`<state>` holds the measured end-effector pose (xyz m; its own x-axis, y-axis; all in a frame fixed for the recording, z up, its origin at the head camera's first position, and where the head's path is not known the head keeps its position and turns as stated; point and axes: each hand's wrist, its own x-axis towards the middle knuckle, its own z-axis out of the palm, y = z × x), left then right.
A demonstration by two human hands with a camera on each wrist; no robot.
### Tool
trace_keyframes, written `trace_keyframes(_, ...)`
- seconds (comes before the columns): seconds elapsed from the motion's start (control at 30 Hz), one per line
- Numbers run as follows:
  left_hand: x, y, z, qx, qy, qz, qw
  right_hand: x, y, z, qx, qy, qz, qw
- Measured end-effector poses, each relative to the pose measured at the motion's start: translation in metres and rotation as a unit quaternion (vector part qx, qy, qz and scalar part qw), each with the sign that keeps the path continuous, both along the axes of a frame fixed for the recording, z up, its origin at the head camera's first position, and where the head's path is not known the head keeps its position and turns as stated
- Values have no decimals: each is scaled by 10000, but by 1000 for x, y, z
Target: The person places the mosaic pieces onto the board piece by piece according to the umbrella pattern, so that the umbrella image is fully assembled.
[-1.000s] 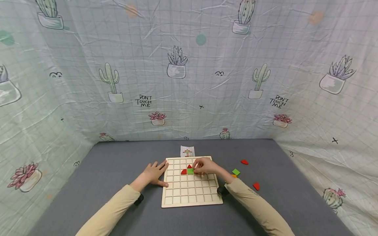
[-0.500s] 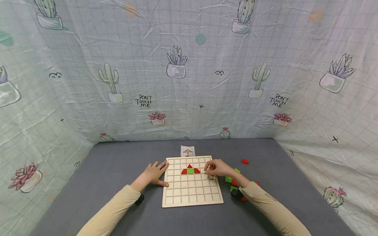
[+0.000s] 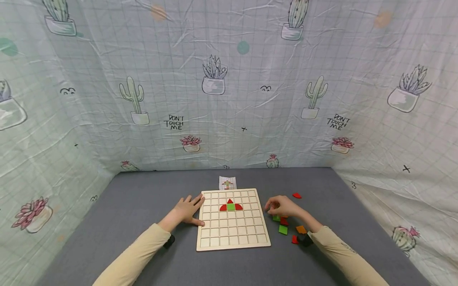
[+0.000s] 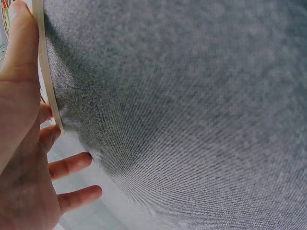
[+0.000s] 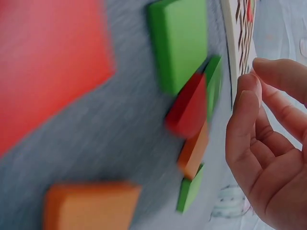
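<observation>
My left hand [image 3: 184,210] rests with fingers spread along the left edge of a wooden grid board [image 3: 229,234]. Its thumb [image 4: 21,43] lies over the board's rim in the left wrist view. A green square tile [image 3: 230,207] sits in the grid, with a red triangle tile [image 3: 229,201] above it and red rounded tiles [image 3: 223,207] on both sides. To the right of the board, my right hand [image 3: 284,206] hovers with loosely curled fingers and nothing seen between them. Close by it lie a green tile [image 5: 184,43], a red tile [image 5: 189,103] and an orange tile [image 5: 194,148].
A small pattern card [image 3: 227,182] lies behind the board. Other loose tiles are scattered at the right, among them a red one [image 3: 297,195] farther back and an orange one [image 3: 301,229] by the right wrist. A cactus-print cloth [image 3: 229,131] surrounds the grey table [image 3: 161,186].
My right hand has let go of the red rounded tile right of the green square and moved right, off the board to the loose tiles. The left hand has stayed put.
</observation>
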<state>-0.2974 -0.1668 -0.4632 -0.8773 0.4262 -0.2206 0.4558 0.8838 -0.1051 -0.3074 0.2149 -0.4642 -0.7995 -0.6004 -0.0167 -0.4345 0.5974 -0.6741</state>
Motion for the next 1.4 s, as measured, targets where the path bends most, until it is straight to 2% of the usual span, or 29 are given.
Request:
trace_keyframes(0.23, 2, 1, 2, 11, 2, -9, 10000, 5, 26, 0, -289, -388, -216, 9986)
trace_keyframes(0.47, 2, 1, 3, 41, 21, -22, 10000, 8, 48, -1, -160, -279, -389, 9987)
trace_keyframes(0.9, 5, 2, 7, 99, -27, 100, 9999, 11, 58, -6, -122, -510, -345, 9980)
trace_keyframes(1.03, -4, -1, -3, 166, -100, 159, 9997, 10, 57, -7, -100, -562, -382, 9976)
trace_keyframes(1.07, -10, -4, -13, 279, 1, 62, 9996, 9, 57, -7, -87, -574, -396, 9975)
trace_keyframes(1.1, -13, -6, -17, 298, 7, 46, 9995, 9, 57, -7, -74, -589, -405, 9974)
trace_keyframes(1.2, -16, -7, -21, 300, 23, 7, 9995, 8, 57, -7, -26, -595, -406, 9974)
trace_keyframes(1.27, -13, -5, -16, 249, 4, 10, 9997, 8, 57, -7, -23, -620, -391, 9973)
trace_keyframes(1.3, -8, -2, -6, 132, -131, 124, 9997, 7, 57, -7, -17, -617, -381, 9974)
trace_keyframes(1.4, 1, 2, 5, 77, -177, 174, 9997, 7, 58, -8, -34, -640, -364, 9973)
